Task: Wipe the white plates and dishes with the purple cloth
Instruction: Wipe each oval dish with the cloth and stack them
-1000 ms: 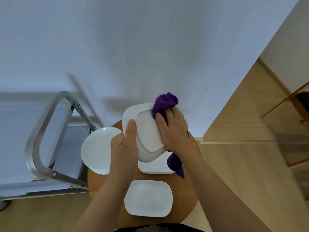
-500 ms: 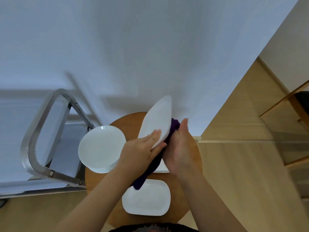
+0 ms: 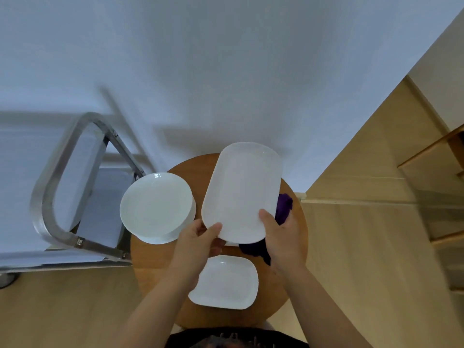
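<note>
One metal cart (image 3: 62,187) far left. Two stacked round plates (image 3: 157,205) on round wooden table (image 3: 150,262). Left hand (image 3: 198,243) and right hand (image 3: 282,237) pinch one rectangular dish (image 3: 241,190); purple cloth (image 3: 282,209) under right fingers. One square plate (image 3: 226,282) nearest.

Evenly and softly lit, cool in tone, with no hard glare. Faint grey shadows cast on the white wall (image 3: 226,71) above the round wooden table (image 3: 155,272), one slanting from the metal chair frame (image 3: 60,156) left of the table. Small bright highlights on the rim of the round bowl (image 3: 157,207) at the table's left edge. Strong wide-angle bending away from the table, with wall and floor lines curving at the borders. Slightly soft throughout; dark blur below the table's near edge.
</note>
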{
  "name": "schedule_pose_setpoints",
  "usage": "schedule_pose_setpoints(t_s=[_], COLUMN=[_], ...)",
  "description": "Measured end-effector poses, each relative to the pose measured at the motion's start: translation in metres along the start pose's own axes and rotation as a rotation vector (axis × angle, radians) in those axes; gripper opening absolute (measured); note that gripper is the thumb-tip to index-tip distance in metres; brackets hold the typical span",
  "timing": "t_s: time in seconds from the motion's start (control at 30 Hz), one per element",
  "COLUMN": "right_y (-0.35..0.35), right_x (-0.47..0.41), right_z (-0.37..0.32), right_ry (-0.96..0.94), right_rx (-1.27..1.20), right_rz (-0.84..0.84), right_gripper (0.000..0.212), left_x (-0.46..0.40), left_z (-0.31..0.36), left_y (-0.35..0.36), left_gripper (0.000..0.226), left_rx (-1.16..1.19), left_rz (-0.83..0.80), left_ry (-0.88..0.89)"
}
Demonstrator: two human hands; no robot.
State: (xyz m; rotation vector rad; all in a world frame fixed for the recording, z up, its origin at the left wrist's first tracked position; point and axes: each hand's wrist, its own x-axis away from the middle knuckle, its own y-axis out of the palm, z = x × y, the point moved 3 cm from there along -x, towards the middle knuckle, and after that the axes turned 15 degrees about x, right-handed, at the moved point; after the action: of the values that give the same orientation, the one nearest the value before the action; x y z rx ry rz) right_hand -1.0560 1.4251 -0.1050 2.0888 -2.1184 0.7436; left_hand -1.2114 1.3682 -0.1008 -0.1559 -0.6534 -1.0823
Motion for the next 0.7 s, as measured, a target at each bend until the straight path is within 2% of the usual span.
schedule_pose_setpoints(t_s=[0.1,0.17,0.23,0.3,0.4,0.47,0.53,0.7], right_y=[0.0,-0.008,-0.019,-0.023,-0.005,0.014,0.034,0.072], right_x=[0.001,-0.003,-0.009,-0.015,-0.025,-0.031,-0.03,0.005], right_z=[0.014,0.024,0.029,0.031,0.037,0.049,0.059,0.084], right_ry=[-0.015,0.013,-0.016,-0.114,-0.185,-0.177,-0.161,-0.358], right_rx=[0.101,0.139,0.197,0.267,0.522,0.748,0.908,0.791], right_rz=[0.014,0.072,0.178,0.238,0.218,0.223,0.174,-0.149], right_gripper=[0.009,0.014,0.025,0.027,0.011,0.022,0.028,0.028], left_x=[-0.002,-0.008,-0.013,-0.018,-0.019,-0.019,-0.021,-0.037], left_z=[-0.013,-0.016,-0.019,-0.025,-0.04,-0.052,-0.063,-0.069], left_y=[-0.007,-0.019,-0.031,-0.038,-0.035,-0.029,-0.024,-0.032], left_gripper=[0.018,0.022,0.022,0.023,0.027,0.028,0.027,0.029], left_rx=[0.072,0.087,0.002,-0.138,-0.254,-0.33,-0.362,-0.302], left_rz=[0.022,0.067,0.091,0.06,-0.016,-0.061,-0.083,-0.047], left_ry=[-0.025,-0.051,-0.033,0.008,0.044,0.077,0.095,0.095])
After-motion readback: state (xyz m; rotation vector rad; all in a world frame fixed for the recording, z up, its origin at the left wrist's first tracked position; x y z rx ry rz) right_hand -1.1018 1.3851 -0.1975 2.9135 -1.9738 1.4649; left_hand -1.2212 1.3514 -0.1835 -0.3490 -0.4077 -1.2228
